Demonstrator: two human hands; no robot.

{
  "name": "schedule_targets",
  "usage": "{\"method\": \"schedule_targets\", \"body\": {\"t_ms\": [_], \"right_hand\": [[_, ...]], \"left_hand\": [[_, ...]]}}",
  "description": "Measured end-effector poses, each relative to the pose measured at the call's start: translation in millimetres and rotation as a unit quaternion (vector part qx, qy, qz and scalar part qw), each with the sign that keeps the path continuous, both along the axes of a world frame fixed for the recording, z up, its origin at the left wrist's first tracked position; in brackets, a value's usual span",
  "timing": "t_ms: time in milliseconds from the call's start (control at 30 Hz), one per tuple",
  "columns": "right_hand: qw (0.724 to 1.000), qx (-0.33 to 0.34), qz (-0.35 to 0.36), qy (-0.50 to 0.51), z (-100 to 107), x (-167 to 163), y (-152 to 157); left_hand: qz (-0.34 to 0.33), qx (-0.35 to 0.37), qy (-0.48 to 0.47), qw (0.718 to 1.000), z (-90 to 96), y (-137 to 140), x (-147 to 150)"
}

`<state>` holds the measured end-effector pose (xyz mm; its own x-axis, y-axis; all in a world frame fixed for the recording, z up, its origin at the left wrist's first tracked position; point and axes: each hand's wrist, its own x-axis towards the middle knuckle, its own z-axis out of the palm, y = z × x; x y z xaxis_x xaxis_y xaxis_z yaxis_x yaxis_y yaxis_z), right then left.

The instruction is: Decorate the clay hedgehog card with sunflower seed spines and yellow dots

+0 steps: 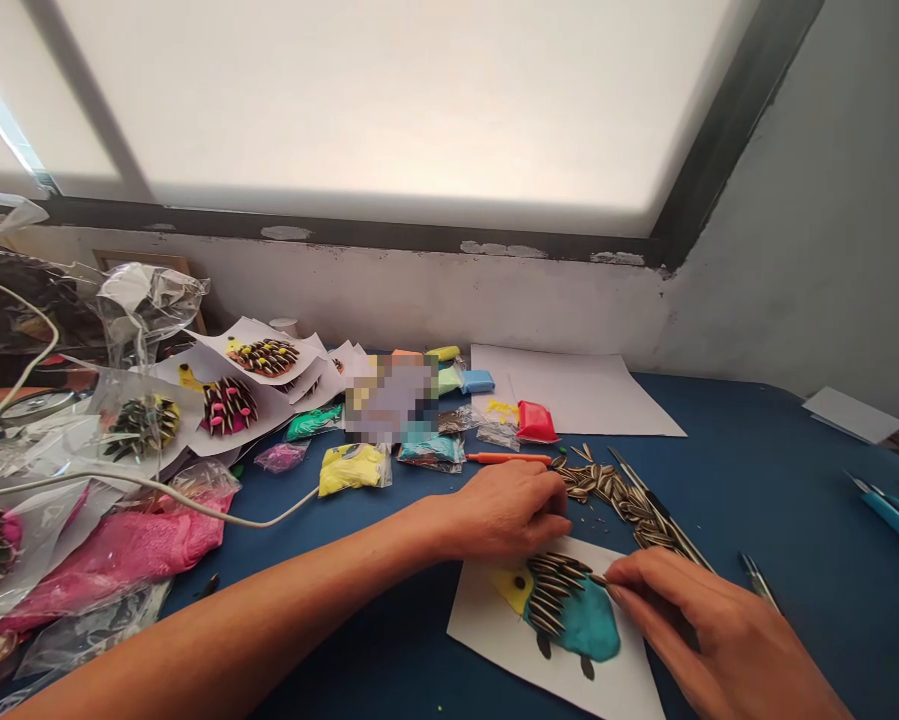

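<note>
A white sheet of card (pixel 486 620) lies on the blue table with a hedgehog figure of modelling clay on it. The figure has a yellow head (pixel 520 592), a teal body (pixel 591 625) and dark feet. Rows of striped sunflower seeds (pixel 552 590) stick into the body's upper left part. My right hand (pixel 719 620) pinches a sunflower seed (pixel 597 579) between thumb and finger at the body's upper edge. Above the card's top edge rests my left hand (pixel 513 508), fingers curled in; what they may hold is hidden. Beside it spreads a pile of loose sunflower seeds (pixel 606 485).
Tweezers (pixel 663 510) lie right of the pile, an orange tool (pixel 505 458) behind my left hand. Yellow clay (pixel 353 468), a red packet (pixel 537 421) and other packets sit farther back. Finished hedgehog cards (pixel 269 360), plastic bags and a white cable (pixel 194 503) crowd the left.
</note>
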<state>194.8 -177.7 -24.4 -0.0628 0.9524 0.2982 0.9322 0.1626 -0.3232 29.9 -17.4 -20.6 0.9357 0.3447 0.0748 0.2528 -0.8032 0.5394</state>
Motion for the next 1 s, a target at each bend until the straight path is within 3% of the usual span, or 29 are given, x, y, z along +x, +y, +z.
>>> {"method": "schedule_targets", "body": {"t_ms": [867,1000], "right_hand": [[0.999,0.038,0.005,-0.034,-3.2,-7.9,5.0],[0.999,0.015,0.007,-0.046,-3.7,-7.2,5.1]], "left_hand": [[0.002,0.000,0.001,1.000,-1.3,0.4,-1.2],[0.002,0.001,0.001,1.000,-1.7,0.6,-1.0]]}}
